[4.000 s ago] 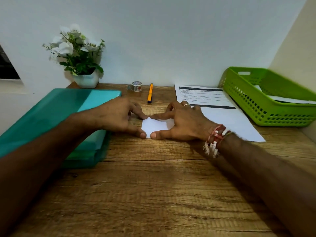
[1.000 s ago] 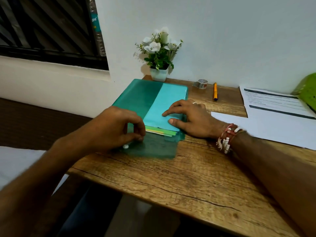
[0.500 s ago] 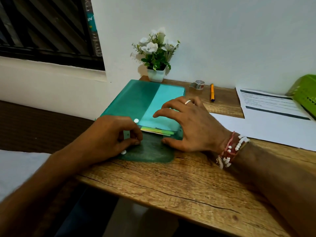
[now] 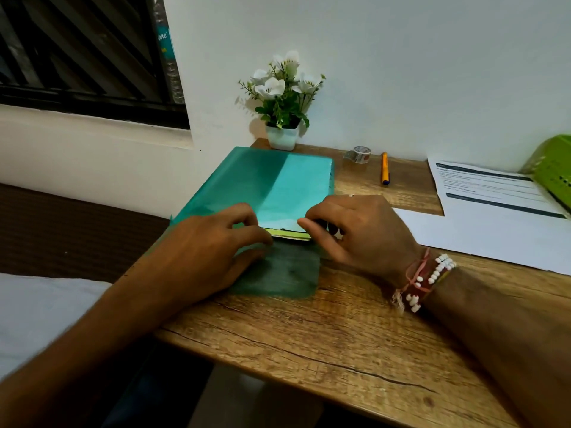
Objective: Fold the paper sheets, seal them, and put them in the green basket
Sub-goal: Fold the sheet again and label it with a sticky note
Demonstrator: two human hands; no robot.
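Sheets [image 4: 287, 233]: coloured stack inside the teal folder [image 4: 278, 183], with its yellow-green near edge showing at the mouth. The folder flap [image 4: 284, 273] is open and lies flat toward the person.

Right hand [image 4: 361, 233]: thumb on top of the stack's near right corner, fingers curled in behind it, pinching that corner. It wears a ring [image 4: 351, 195] and bracelets [image 4: 426, 282] at the wrist.

Left hand [image 4: 210, 245]: lies on the flap's left part, fingers curled, thumb and index close together at the left end of the mouth. Cannot tell if they pinch anything.

Edges: the folder's left side overhangs the left edge of the table [image 4: 309, 335]. Wood shows between the flap and the table's near edge. A blank sheet [image 4: 482, 239] lies just right of the right hand, and a printed sheet [image 4: 494, 193] is behind it. Only a corner of the basket [image 4: 553, 171] shows, far right, cut by the frame and well apart from the folder. The tape [image 4: 360, 154] and pen [image 4: 385, 168] lie behind the right hand near the wall. The plant [image 4: 284, 97] stands at the folder's far end.

Half a second ago the right hand was spread over the folder; its fingers have now curled onto the stack corner. The left thumb has slid along the flap toward the stack. The white snap seen then is now hidden. Four seconds ago both hands pressed a folded white paper at mid-table.
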